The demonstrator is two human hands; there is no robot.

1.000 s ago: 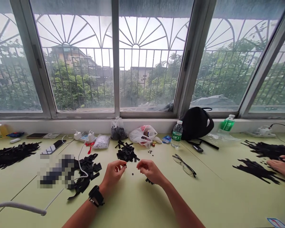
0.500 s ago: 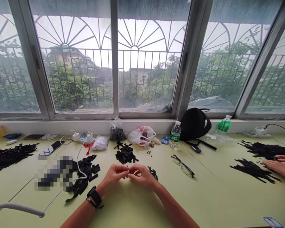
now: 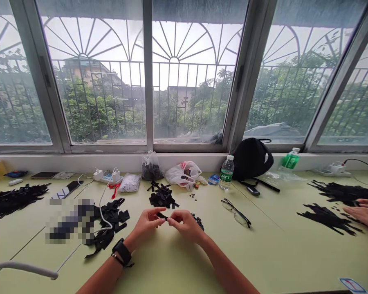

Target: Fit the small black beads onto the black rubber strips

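Black strip [image 3: 162, 215] pinched between left hand [image 3: 146, 225], right hand [image 3: 185, 226]; plastic bag [image 3: 151, 158] holds black scraps [image 3: 151, 171].

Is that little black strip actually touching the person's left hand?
Touching: the head view shows the black strip pinched at the fingertips of the left hand.

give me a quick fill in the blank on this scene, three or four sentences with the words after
The left hand and right hand pinch a small ____ strip between their fingertips.
The watch is worn on the person's ____ wrist.
The water bottle behind the hands has a ____ label.
Another person's hand comes into view from the ____ edge of the picture.

In order: black, left, green, right.
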